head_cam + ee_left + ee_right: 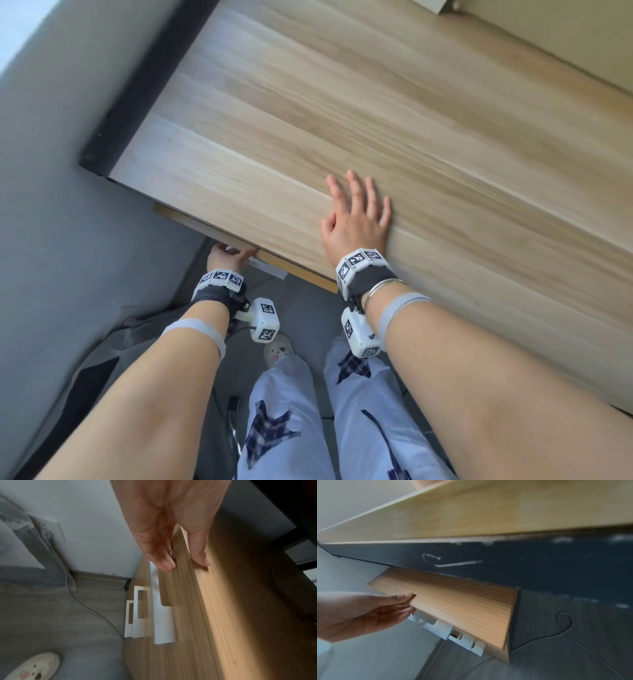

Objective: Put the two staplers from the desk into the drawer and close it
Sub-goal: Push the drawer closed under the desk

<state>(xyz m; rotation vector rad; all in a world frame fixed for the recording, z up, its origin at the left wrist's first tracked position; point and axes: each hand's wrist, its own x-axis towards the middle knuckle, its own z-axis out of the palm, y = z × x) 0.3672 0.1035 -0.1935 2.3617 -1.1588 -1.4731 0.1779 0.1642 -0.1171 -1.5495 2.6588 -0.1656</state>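
No stapler shows in any view. The wooden drawer front (301, 274) (462, 608) (185, 615) sticks out only slightly from under the desk top (376, 120), and its inside is hidden. My left hand (236, 253) (187, 563) (410, 603) is at the drawer's left end with its fingers straight. Its thumb touches the front face and the other fingers lie along the lower edge by the white handle (440, 627) (163, 622). My right hand (356, 205) lies flat and spread on the desk top near its front edge, holding nothing.
A grey wall (51, 171) stands close on the left of the desk. Below are lower drawers with white handles (139, 608), a grey floor (51, 615) with a thin cable (563, 623), and my legs and a white slipper (279, 351).
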